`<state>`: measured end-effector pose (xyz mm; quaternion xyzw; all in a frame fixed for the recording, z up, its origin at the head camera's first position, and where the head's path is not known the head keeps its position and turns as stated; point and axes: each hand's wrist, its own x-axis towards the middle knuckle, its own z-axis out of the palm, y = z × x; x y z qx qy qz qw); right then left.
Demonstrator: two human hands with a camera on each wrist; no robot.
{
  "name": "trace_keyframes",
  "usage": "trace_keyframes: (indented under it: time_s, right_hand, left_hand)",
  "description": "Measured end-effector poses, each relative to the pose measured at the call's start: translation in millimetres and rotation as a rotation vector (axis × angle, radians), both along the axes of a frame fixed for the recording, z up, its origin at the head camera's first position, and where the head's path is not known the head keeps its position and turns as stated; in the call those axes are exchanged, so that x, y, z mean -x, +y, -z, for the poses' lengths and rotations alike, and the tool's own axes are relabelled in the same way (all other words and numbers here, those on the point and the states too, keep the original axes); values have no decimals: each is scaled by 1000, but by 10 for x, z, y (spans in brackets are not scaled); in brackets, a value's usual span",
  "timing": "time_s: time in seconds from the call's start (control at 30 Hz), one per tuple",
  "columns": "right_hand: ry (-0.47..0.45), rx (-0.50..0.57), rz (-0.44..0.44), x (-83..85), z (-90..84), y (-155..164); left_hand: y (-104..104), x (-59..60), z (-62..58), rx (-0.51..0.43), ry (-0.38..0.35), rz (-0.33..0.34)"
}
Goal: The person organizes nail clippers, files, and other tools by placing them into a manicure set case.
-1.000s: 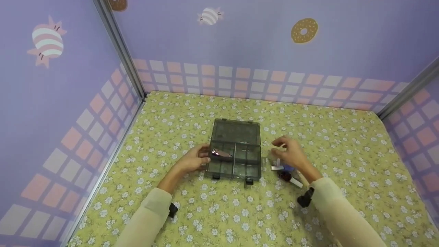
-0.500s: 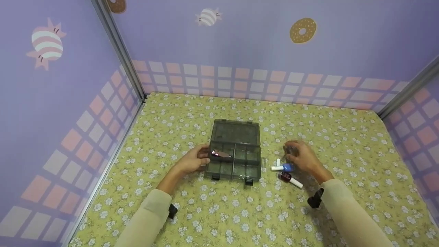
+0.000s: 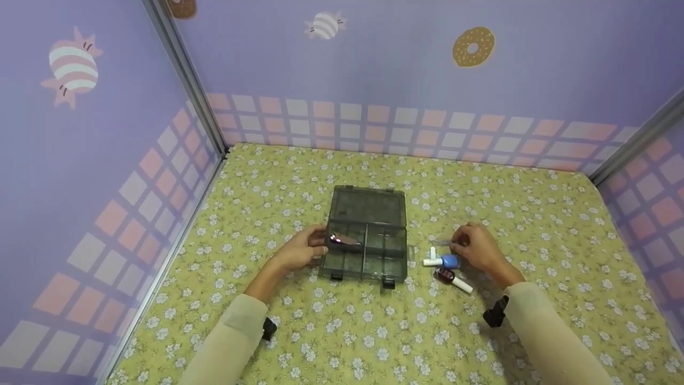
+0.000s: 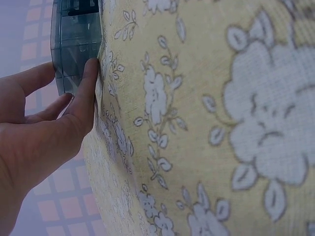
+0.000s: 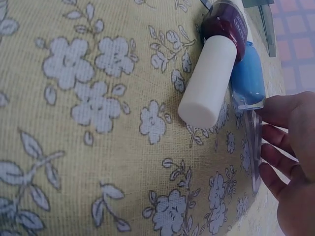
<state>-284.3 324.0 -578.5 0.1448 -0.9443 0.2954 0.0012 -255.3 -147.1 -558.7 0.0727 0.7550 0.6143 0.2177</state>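
A smoky clear compartment box (image 3: 385,267) lies with its lid (image 3: 368,206) laid back. In its left section rests a shiny dark-pink slim object (image 3: 346,240). My left hand (image 3: 303,248) grips the box's left edge, thumb near the front, fingers toward the back; the left wrist view has thumb and fingertips against the wall. Right of the box, my right hand (image 3: 477,247) pinches a thin clear plastic piece (image 5: 254,147) low over the cloth. Close by it lie a blue nail polish bottle (image 3: 450,261) and a dark red nail polish bottle (image 3: 444,275), both white-capped.
A small white piece (image 3: 433,251) stands out behind the blue bottle's cap. Another clear strip (image 3: 411,255) is beside the box's right side. The flowered cloth (image 3: 299,182) covers the table, with patterned walls (image 3: 374,64) at the back and sides.
My right hand has moved right and slightly down from beside the box, and now has the clear plastic piece between its fingers. The left hand and box stay in place.
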Motion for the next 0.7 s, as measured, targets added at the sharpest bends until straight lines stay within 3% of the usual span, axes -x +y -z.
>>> trace_keyframes:
  time_s: [0.23, 0.43, 0.7]
  right_hand:
    - [-11, 38, 12, -36, 26, 18]
    - [-13, 72, 51, -56, 38, 1]
    - [-38, 122, 36, -29, -106, -150]
  left_hand:
    - [-2, 3, 4, -10, -58, -16]
    - [-3, 7, 18, -11, -55, -5]
    - [7, 4, -2, -25, -54, -11]
